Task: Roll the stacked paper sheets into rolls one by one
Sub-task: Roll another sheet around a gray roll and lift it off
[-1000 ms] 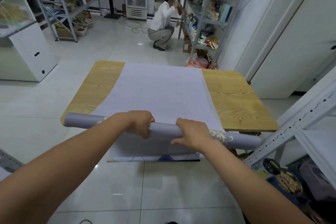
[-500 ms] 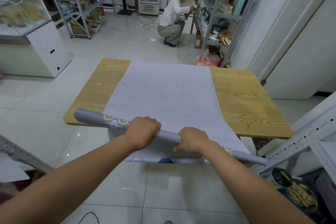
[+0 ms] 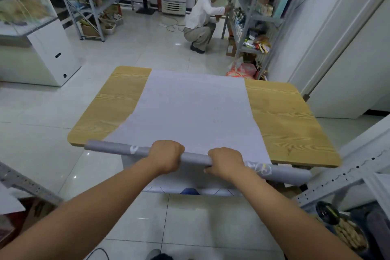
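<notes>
At the near edge of the wooden table [image 3: 289, 116], the left hand [image 3: 166, 157] and right hand [image 3: 225, 162] each curl round a grey paper roll [image 3: 195, 156], knuckles up (fingertips hidden beneath). Its ends jut out past both hands. Flat paper sheets [image 3: 194, 110] run from the roll to the table's far edge, some drooping over the near edge
</notes>
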